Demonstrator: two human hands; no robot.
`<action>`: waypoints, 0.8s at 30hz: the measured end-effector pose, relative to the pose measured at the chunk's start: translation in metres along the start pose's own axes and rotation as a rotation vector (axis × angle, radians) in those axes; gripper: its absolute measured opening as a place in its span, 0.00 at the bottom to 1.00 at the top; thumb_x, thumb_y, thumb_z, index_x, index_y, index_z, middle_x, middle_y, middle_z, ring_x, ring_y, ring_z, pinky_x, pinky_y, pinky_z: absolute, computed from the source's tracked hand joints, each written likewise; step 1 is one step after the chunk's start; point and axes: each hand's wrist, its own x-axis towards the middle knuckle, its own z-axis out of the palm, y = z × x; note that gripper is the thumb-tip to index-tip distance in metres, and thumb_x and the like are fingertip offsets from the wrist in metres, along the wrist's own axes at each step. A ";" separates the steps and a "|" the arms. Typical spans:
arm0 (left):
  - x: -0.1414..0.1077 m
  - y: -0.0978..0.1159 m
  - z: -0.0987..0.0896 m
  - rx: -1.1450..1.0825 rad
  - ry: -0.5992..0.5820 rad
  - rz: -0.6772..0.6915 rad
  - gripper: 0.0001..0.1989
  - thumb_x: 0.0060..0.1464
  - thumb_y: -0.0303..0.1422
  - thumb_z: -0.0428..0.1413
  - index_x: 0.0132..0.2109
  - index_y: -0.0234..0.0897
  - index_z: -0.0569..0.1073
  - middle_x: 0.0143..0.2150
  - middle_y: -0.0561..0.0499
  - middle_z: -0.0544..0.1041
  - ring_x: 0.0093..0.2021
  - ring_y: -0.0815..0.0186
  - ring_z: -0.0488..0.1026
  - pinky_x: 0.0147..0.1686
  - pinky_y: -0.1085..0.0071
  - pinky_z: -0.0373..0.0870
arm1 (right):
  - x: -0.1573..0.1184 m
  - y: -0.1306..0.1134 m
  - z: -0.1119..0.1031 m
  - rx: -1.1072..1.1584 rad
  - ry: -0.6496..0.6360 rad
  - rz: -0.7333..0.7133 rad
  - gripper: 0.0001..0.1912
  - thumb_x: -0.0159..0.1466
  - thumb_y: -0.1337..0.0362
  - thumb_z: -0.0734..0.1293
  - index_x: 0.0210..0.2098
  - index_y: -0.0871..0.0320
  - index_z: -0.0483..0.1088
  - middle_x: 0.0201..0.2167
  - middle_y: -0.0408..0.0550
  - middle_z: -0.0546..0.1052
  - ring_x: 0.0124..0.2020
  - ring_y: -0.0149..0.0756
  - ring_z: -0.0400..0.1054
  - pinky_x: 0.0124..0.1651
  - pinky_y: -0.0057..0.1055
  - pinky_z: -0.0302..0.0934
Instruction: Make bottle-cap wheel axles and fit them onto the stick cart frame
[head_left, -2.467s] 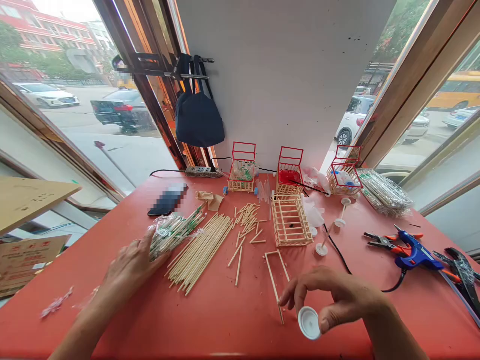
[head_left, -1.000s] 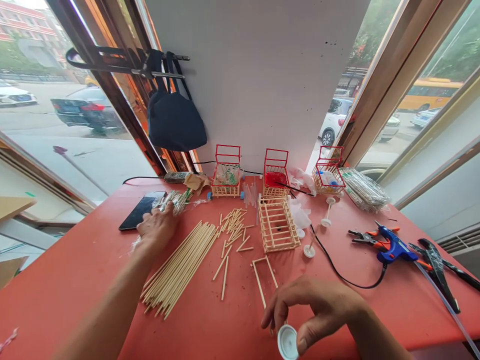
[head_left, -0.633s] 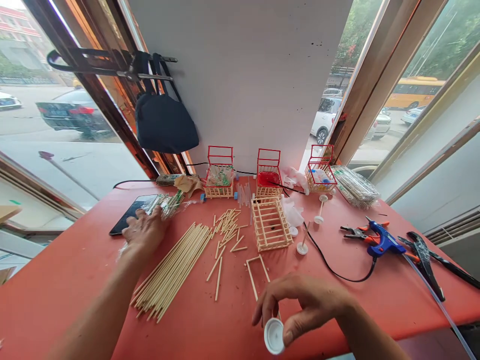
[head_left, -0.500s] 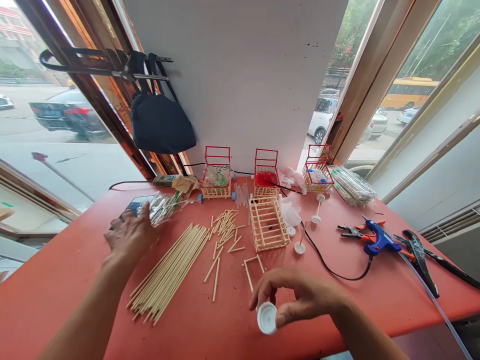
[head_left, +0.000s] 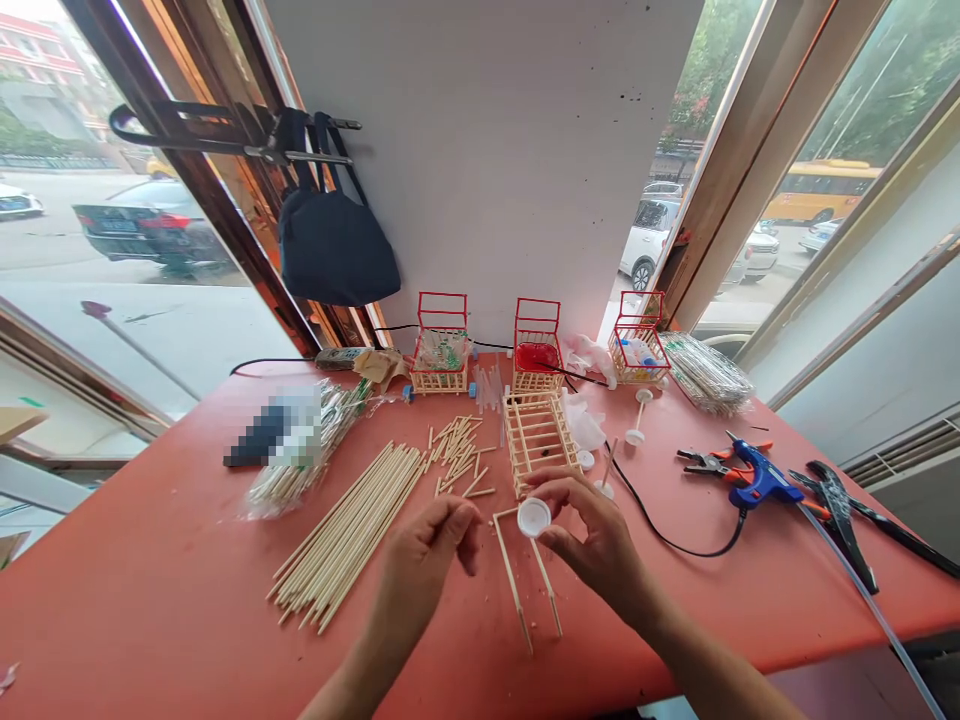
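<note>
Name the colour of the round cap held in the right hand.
The round cap is white, as the head view shows.

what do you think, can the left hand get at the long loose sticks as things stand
Probably yes: the left hand is close by, just right of the long loose sticks, and nothing is seen lying over them. Whether it pinches something small can't be told.

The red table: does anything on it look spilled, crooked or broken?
Nothing looks plainly broken. The short wooden sticks lie in a jumble at odd angles, untidy beside the long wooden sticks, which lie roughly parallel. The wooden stick frame looks incomplete: its near end is open.
</note>
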 end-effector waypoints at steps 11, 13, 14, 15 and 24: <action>0.013 -0.002 0.029 -0.855 -0.433 -0.408 0.20 0.50 0.36 0.73 0.50 0.40 0.80 0.45 0.46 0.82 0.40 0.66 0.79 0.43 0.69 0.77 | 0.001 0.006 0.005 -0.049 0.014 -0.039 0.22 0.69 0.43 0.65 0.46 0.55 0.78 0.51 0.55 0.78 0.53 0.44 0.74 0.55 0.39 0.70; 0.014 -0.005 0.029 -0.865 -0.425 -0.413 0.21 0.49 0.34 0.73 0.50 0.38 0.80 0.45 0.46 0.82 0.39 0.67 0.79 0.43 0.70 0.77 | 0.001 0.004 0.004 -0.062 -0.010 -0.052 0.22 0.70 0.44 0.65 0.50 0.54 0.77 0.51 0.55 0.78 0.54 0.44 0.73 0.56 0.40 0.69; 0.014 -0.006 0.029 -0.873 -0.427 -0.409 0.21 0.49 0.34 0.73 0.50 0.37 0.80 0.44 0.46 0.82 0.39 0.68 0.79 0.43 0.71 0.77 | 0.001 0.004 0.004 -0.064 -0.022 -0.064 0.23 0.70 0.44 0.65 0.52 0.53 0.77 0.52 0.55 0.78 0.55 0.45 0.73 0.57 0.41 0.68; 0.015 -0.007 0.029 -0.882 -0.431 -0.403 0.22 0.49 0.34 0.73 0.51 0.37 0.80 0.44 0.46 0.82 0.39 0.68 0.79 0.43 0.71 0.77 | 0.001 0.004 0.005 -0.065 -0.033 -0.072 0.23 0.70 0.44 0.65 0.54 0.52 0.76 0.53 0.55 0.77 0.56 0.45 0.72 0.58 0.41 0.68; 0.010 -0.017 0.029 -0.898 -0.391 -0.425 0.24 0.46 0.33 0.75 0.51 0.38 0.81 0.44 0.45 0.83 0.41 0.65 0.80 0.46 0.70 0.75 | -0.005 0.009 0.006 -0.108 -0.092 -0.064 0.15 0.70 0.54 0.69 0.54 0.50 0.75 0.55 0.52 0.76 0.59 0.45 0.70 0.61 0.42 0.67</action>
